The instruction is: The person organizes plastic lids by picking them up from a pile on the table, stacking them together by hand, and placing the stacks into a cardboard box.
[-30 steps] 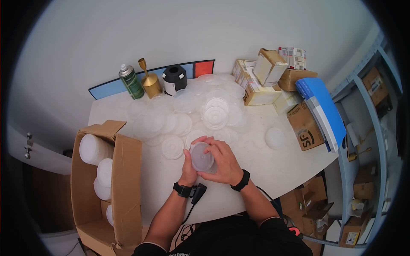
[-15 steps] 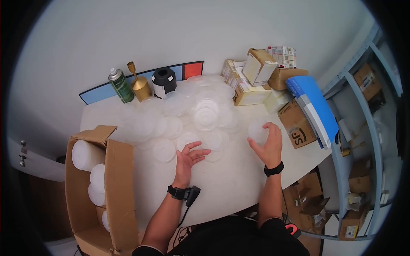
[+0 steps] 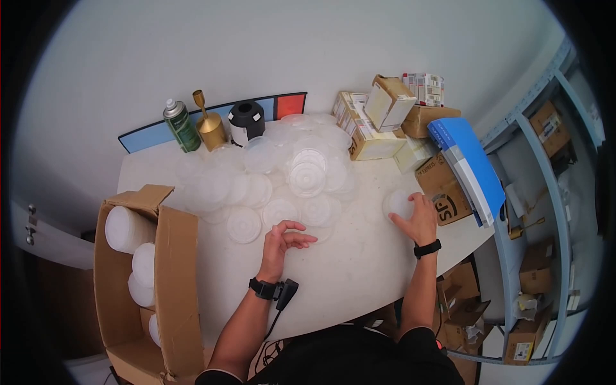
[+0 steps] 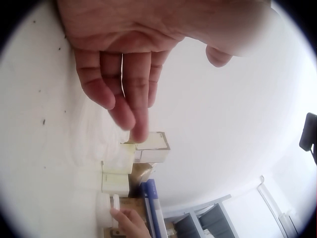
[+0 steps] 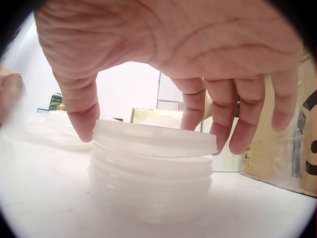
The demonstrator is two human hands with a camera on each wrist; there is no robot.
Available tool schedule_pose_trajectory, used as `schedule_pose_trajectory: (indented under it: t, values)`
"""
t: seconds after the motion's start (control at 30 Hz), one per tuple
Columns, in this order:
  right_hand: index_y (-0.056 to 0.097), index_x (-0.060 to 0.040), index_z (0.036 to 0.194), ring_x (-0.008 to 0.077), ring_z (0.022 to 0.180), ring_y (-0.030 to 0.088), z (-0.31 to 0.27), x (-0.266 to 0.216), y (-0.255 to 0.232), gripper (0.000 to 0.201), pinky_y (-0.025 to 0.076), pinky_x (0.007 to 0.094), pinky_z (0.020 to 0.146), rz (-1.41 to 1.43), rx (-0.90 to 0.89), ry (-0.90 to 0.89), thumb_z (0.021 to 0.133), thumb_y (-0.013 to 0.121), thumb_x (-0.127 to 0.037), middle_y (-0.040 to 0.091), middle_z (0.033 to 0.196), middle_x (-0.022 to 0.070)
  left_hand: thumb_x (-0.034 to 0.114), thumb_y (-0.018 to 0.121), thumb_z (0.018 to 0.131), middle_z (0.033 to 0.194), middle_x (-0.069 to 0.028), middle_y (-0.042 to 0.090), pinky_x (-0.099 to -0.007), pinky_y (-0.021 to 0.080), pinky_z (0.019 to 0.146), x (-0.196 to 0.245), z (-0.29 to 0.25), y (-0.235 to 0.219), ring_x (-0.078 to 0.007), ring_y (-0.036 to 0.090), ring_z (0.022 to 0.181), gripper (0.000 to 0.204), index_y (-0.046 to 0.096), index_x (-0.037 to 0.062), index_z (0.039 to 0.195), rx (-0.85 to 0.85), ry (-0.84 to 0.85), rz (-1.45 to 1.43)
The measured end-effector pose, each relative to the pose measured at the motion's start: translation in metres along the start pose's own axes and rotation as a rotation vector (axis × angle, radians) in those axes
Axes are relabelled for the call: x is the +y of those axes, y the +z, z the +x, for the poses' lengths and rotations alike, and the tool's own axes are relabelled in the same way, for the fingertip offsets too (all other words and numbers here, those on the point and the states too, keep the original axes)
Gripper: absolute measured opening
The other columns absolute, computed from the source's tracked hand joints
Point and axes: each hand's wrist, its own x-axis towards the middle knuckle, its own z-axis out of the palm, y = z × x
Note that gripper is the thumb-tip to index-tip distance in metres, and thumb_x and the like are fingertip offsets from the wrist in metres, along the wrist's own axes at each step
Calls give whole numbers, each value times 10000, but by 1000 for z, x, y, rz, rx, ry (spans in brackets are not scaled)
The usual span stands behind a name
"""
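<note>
At the right of the white table stands a short stack of translucent round lids [image 5: 151,186]. My right hand [image 3: 420,221] pinches the top lid [image 5: 156,139], thumb on its left side and fingers at its far and right sides; in the right wrist view this lid sits slightly tilted on the stack. My left hand [image 3: 276,250] holds nothing, its fingers loosely bent above the table, just in front of many loose lids [image 3: 308,178] spread and heaped across the middle. In the left wrist view, the left hand's palm and fingers [image 4: 141,89] show empty.
A cardboard box [image 3: 178,276] with white round stacks stands at the left. Behind the lids are a green spray can [image 3: 182,128], a brass object [image 3: 211,130] and a black-and-white device [image 3: 246,123]. Cartons [image 3: 378,142] and a blue folder [image 3: 467,163] stand at the back right.
My hands, earlier together around a translucent round piece, have parted. The right has travelled rightward to the stack, shifting slightly further right lately; the left stays near the middle, empty.
</note>
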Motion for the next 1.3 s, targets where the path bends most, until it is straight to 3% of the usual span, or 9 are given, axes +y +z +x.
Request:
schedule_pose_trajectory:
  t: [0.27,0.33,0.43,0.57,0.8,0.97,1.07,1.17,1.3]
  values:
    - [582,-55,1112,372,1090,585,2,4,7,640,460,479,917,-17,-55,25,680,875,-425,645,1121,166,653,204,1055,1125,-171,743,-302,461,835,-1,2,3,-132,601,833,726,608,54,1132,32,43,-24]
    - [585,-49,1132,367,1094,586,1,4,9,659,462,475,927,7,-55,25,681,877,-430,642,1132,166,626,263,1059,1041,-158,741,-292,468,765,2,1,7,-131,596,784,667,601,51,1089,86,96,-22]
    - [582,-28,1165,369,1097,586,-4,-6,8,638,463,469,945,67,126,-16,717,874,-377,632,1155,168,555,371,1068,880,-103,698,-261,455,654,6,-2,5,-120,580,700,557,583,44,1000,177,189,-48]
    - [580,-2,1171,377,1093,582,-13,-43,13,534,476,449,939,317,289,-193,786,840,-266,623,1170,169,414,461,1080,706,-40,584,-237,395,531,10,-8,6,-103,508,574,429,540,54,861,328,283,-57]
    - [603,-14,1160,353,979,632,-35,-142,29,428,526,415,819,581,20,-471,841,784,-235,657,1075,159,148,487,1039,680,-20,544,-236,382,549,11,-7,-4,-90,480,592,257,513,57,800,720,484,49]
    - [608,-21,1148,345,926,642,-42,-179,44,419,532,427,765,580,-44,-458,849,775,-263,661,1026,145,31,481,956,814,-45,605,-236,414,625,14,0,-2,-90,489,648,115,552,40,865,742,541,175]
    - [607,-17,1131,338,911,634,-37,-189,51,435,529,427,737,480,8,-450,839,788,-285,651,1003,141,-51,429,860,920,-66,625,-240,425,647,10,-4,-8,-91,488,650,167,572,28,897,781,615,162]
    - [610,-17,1124,334,911,632,-39,-197,55,468,529,431,734,382,42,-415,827,800,-324,651,999,137,-87,363,818,962,-72,597,-237,429,657,10,-2,-18,-94,483,686,229,566,5,872,763,680,298]
    - [615,-19,1119,334,932,637,-37,-217,57,511,530,438,752,318,-6,-358,813,811,-379,655,1001,132,-84,378,832,895,-48,606,-214,381,596,8,-3,-21,-65,439,639,224,579,8,864,733,585,214]
